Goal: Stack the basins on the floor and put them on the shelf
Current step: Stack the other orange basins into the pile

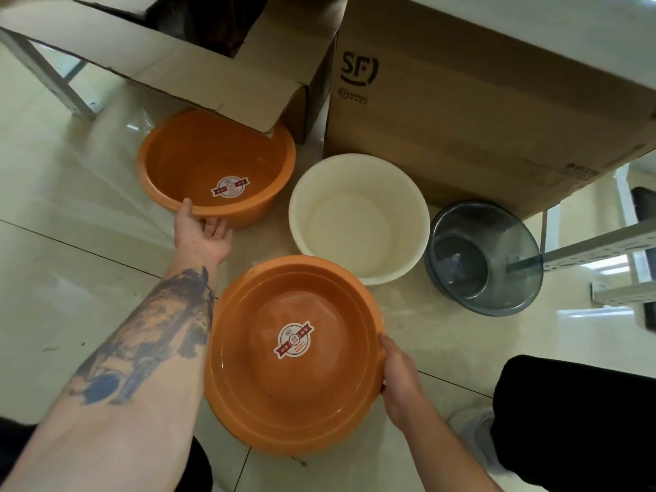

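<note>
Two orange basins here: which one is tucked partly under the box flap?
The far orange basin, the one whose near rim the left hand grips. The open cardboard box overhangs its back edge. The near orange basin, held by the right hand, lies uncovered.

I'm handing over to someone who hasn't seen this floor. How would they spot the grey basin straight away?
Start at the big closed cardboard box printed with SF, at the upper right. On the floor tiles at its near right corner, beside the metal shelf rail, sits the grey basin. It is the only see-through, smoky grey one; the cream basin on its left is opaque, both others are orange, and no hand touches it.
</note>
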